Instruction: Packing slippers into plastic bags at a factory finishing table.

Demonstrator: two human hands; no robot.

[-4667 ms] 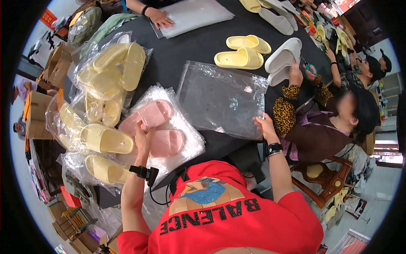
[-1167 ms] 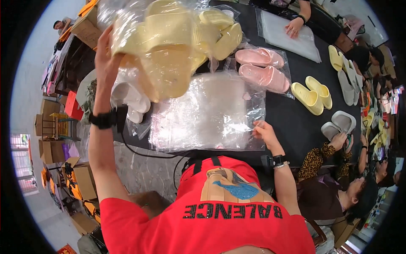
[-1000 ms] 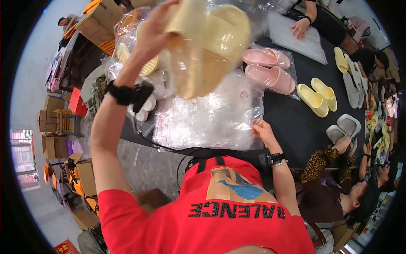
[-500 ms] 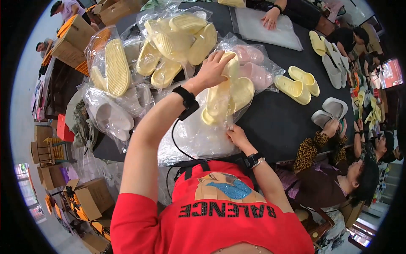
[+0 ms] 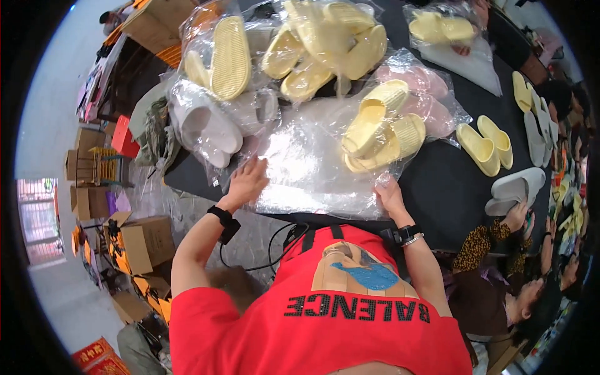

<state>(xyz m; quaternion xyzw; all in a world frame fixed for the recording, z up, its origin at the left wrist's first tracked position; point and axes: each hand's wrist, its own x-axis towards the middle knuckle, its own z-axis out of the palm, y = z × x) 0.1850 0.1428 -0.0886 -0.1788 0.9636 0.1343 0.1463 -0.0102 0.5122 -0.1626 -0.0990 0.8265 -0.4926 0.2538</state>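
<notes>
Yellow slippers (image 5: 380, 128) (bagged) beyond right hand (image 5: 389, 195).

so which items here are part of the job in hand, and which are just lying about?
In hand:
- left hand, flat on the clear plastic bag
- right hand, at the bag's right edge
- yellow slipper pair lying on the bag

Lying about:
- bagged white slippers
- bagged pink slippers
- loose yellow pair
- cardboard boxes
</notes>
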